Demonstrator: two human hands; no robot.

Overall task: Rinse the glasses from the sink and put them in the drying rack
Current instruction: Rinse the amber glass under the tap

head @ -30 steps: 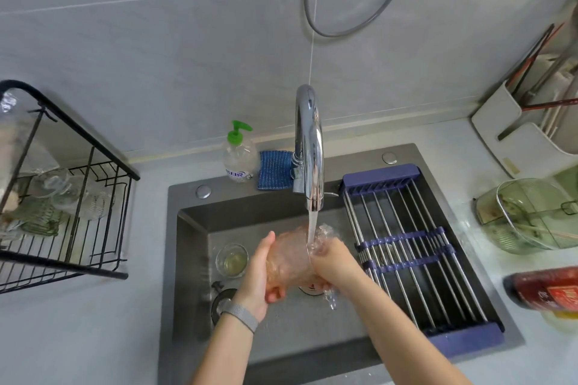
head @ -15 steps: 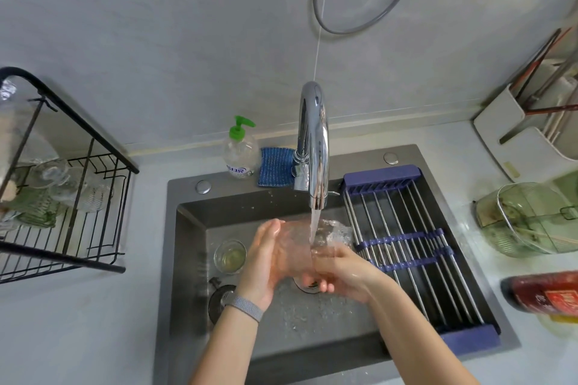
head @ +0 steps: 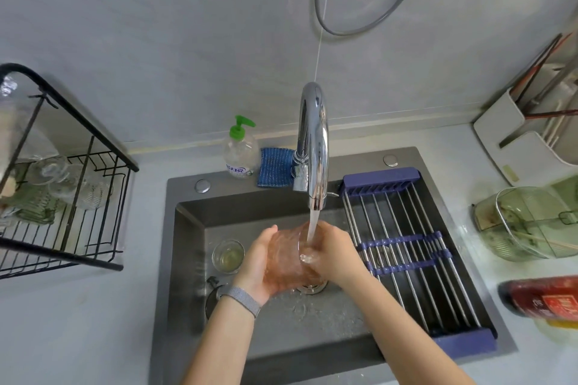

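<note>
From the head camera, the clear soap bottle [head: 240, 153] with a green pump carries a white label with blue writing too small to read. A dark red bottle [head: 545, 297] at the right edge has a red label with pale characters, also illegible.

A dark grey sink [head: 187, 247] is set in a pale grey counter [head: 62, 322] below a grey tiled wall. The chrome tap [head: 313, 147] runs water onto a pinkish clear glass [head: 291, 256], held over the drain. The left hand [head: 258, 262] cups its side with curled fingers; the right hand [head: 336, 255] grips its rim end. A small glass [head: 228, 256] stands on the sink floor. The black drying rack [head: 78, 197] at left holds glassware.
</note>
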